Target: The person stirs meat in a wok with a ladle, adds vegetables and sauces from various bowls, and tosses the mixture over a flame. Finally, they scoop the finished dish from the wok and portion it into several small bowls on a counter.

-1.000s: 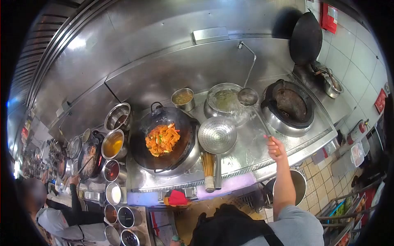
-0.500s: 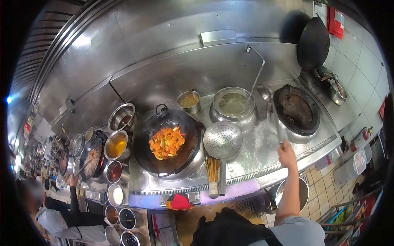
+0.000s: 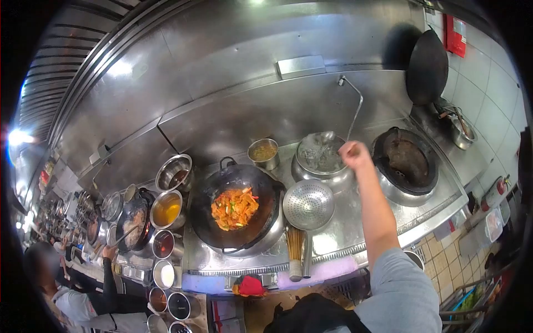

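My right hand [image 3: 355, 154] is closed around the handle of a metal ladle, at the right rim of a round steel pot [image 3: 323, 173]. The ladle's bowl [image 3: 327, 136] shows at the far side of the pot, over stirred-up, cloudy liquid; most of the handle is hidden. My left hand is out of view. Left of the pot, a black wok [image 3: 208, 225] holds orange-red food [image 3: 234, 208]. A perforated strainer [image 3: 308, 205] lies between wok and pot, beside a bamboo brush [image 3: 295, 250]. A thin metal spout [image 3: 361, 105] stands behind my hand.
A second dark wok [image 3: 408, 158] sits on the right burner. Steel bowls and pots, including one of yellow liquid [image 3: 166, 210], line the left side. Another person [image 3: 83, 302] works at a wok [image 3: 133, 222] at far left. Cloths [image 3: 333, 269] lie along the front edge.
My right hand has moved forward and left, from the counter's front to the pot, bringing the ladle from beside the right wok to the pot. The liquid is now disturbed. The view has shifted slightly.
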Demonstrator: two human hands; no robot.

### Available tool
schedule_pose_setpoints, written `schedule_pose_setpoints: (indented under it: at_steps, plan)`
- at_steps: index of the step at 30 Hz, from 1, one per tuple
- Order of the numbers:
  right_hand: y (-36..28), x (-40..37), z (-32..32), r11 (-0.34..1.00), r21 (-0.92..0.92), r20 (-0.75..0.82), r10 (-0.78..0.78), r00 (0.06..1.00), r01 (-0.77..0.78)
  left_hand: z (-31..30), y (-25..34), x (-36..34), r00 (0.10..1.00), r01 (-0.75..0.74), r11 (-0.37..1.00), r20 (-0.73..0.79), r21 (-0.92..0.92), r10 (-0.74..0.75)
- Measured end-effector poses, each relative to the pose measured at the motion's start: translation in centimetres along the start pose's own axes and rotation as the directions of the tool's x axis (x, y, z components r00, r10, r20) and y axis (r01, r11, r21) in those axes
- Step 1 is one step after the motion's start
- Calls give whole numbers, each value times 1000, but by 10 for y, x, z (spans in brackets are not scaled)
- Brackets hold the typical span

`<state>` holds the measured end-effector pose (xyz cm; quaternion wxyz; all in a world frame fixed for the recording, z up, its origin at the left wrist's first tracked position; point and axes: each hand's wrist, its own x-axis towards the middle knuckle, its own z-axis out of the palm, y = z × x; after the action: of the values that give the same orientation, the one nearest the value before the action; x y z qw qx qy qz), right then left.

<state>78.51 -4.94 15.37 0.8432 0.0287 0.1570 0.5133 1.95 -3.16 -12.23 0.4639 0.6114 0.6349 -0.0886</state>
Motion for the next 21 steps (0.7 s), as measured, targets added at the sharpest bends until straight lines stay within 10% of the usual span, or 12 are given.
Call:
schedule_pose_setpoints:
  at_steps: [3, 4, 5, 6, 9, 14, 16, 17, 19, 21]
  plan:
    - [-47, 19, 0, 941, 307, 311, -240, 920, 142, 0, -2, -4, 1000, 12, 1000, 1, -7, -12]
    - [-43, 30, -7, 924, -42, 400, -333, 854, 380, 0, -2, -4, 1000, 13, 1000, -2, -7, -13]
    - [-37, 39, -16, 652, -520, -5, -649, 761, 552, -3, -2, -4, 1000, 18, 1000, -4, -8, -18]
    - [-41, 35, -25, 655, -517, -4, -646, 763, 551, -3, -2, -5, 1000, 21, 1000, -4, -11, -21]
    - [-82, 11, -60, 68, -922, 142, -857, 496, 380, -4, -6, -11, 999, 46, 999, 0, -17, -46]
    - [-37, -112, -93, -16, -952, 149, -897, 416, 306, -4, -25, -23, 998, 66, 998, 11, -1, -66]
    - [-23, -150, -121, 634, -491, 80, -651, 755, 598, -6, -37, -26, 998, 55, 998, 22, 13, -56]
    - [-14, -164, -132, 629, -498, 62, -661, 748, 597, -7, -45, -28, 999, 44, 999, 28, 16, -44]
    - [8, -178, -146, 69, -990, 20, -794, 607, 123, -15, -63, -29, 999, -12, 1000, 36, 14, 12]
    - [43, -203, -149, 195, -968, -62, -796, 602, 159, -31, -75, -19, 989, -141, 990, 53, 1, 141]
